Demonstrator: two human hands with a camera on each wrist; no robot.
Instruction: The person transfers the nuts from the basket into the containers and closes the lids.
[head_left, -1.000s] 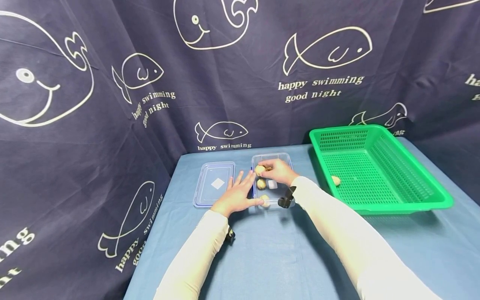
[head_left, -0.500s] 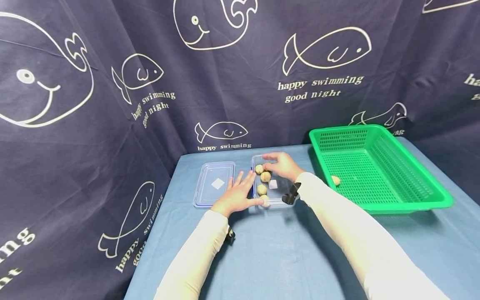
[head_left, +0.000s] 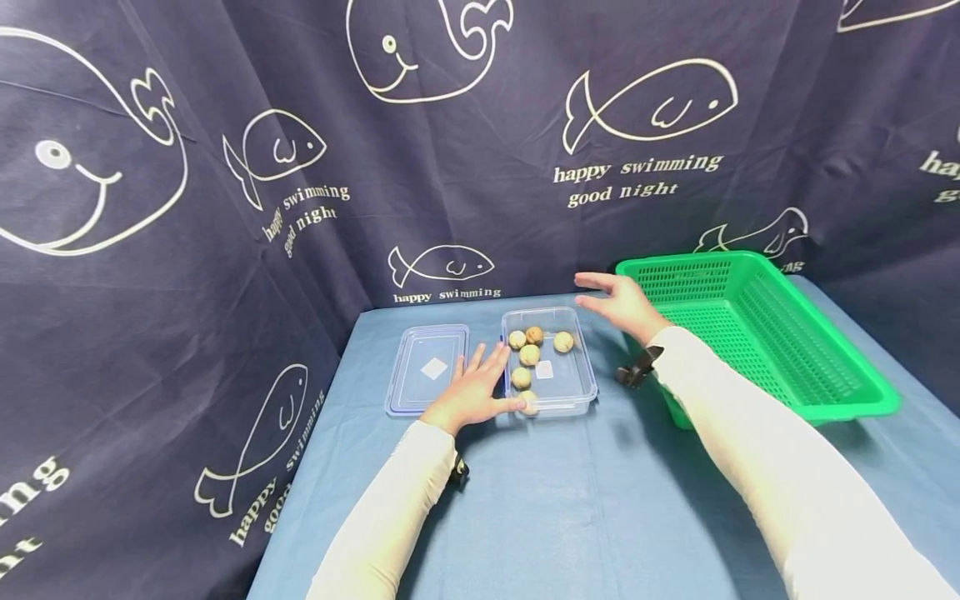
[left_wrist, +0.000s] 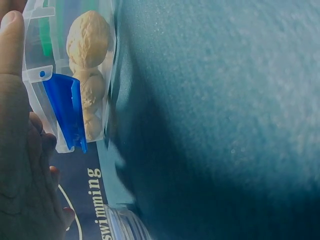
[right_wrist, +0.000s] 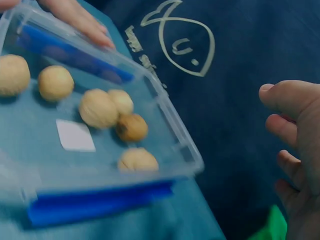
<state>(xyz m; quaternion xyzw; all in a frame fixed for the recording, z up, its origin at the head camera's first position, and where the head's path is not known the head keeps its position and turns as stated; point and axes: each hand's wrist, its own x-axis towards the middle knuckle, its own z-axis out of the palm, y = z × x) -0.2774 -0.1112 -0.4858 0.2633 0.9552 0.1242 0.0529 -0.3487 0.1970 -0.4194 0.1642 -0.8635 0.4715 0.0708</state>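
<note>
A clear plastic box [head_left: 587,358] stands at the table's middle, with several tan, wrinkled walnuts [head_left: 529,355] in it. Most lie along its left side; one walnut [head_left: 563,342] sits apart toward the right. A browner walnut [right_wrist: 132,127] shows in the right wrist view. My left hand [head_left: 471,397] rests at the box's left side, fingers spread, thumb at the near corner. Beside that hand hangs a blue side latch [left_wrist: 65,107]. Between box and basket, my right hand [head_left: 626,308] is raised with nothing in it, fingers extended and thumb apart.
A clear lid with a blue edge [head_left: 426,387] lies left of the box. The big green plastic basket [head_left: 840,411] stands at the right, its near-left part covered by my right arm. A dark fish-print curtain [head_left: 450,183] hangs behind the table.
My right hand has let go of walnuts inside the box and moved right, toward the basket. More walnuts now show in the box. The left hand has stayed in place.
</note>
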